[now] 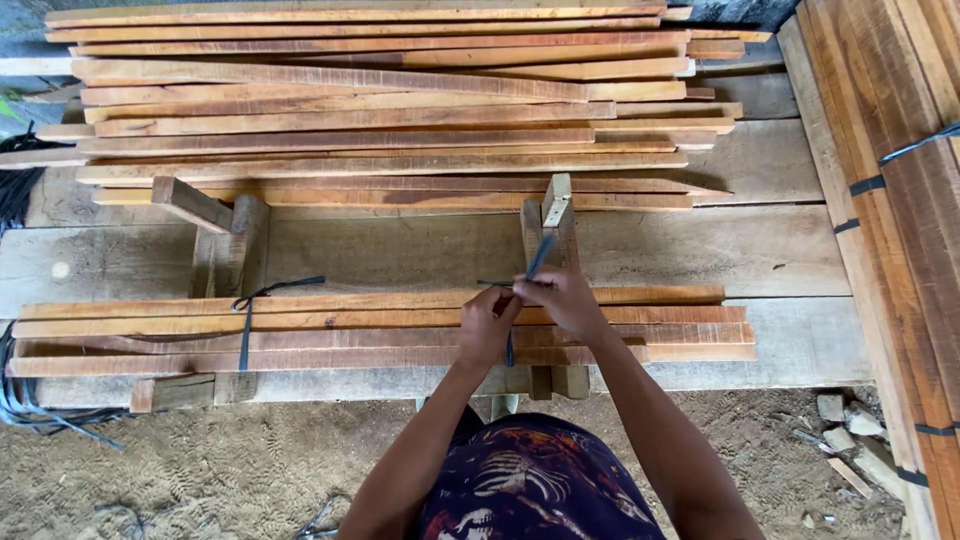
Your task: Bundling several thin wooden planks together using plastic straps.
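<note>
The head view looks down at 2 bare hands over a worktop made of wide grey boards.

The left hand is closed tight on a thin dark strap. The right hand is just beside it, and they almost touch. Its fingers pinch the loose end of the same strap, and that end sticks up and away from the hand.

The strap goes around a bundle of long flat wood slats. The bundle lies right under both hands and runs far out to each side. Far out past the left hand a 2nd strap is tied around the same bundle.

Just beyond the right hand a short wood post stands up. Another post stands far out past the left hand, beyond the bundle.

Further beyond the hands lies a big loose pile of the same slats. Way out past the right hand more tied bundles lie, pointing the other way.

Near the person the floor is sandy, with small wood scraps out to the right.
</note>
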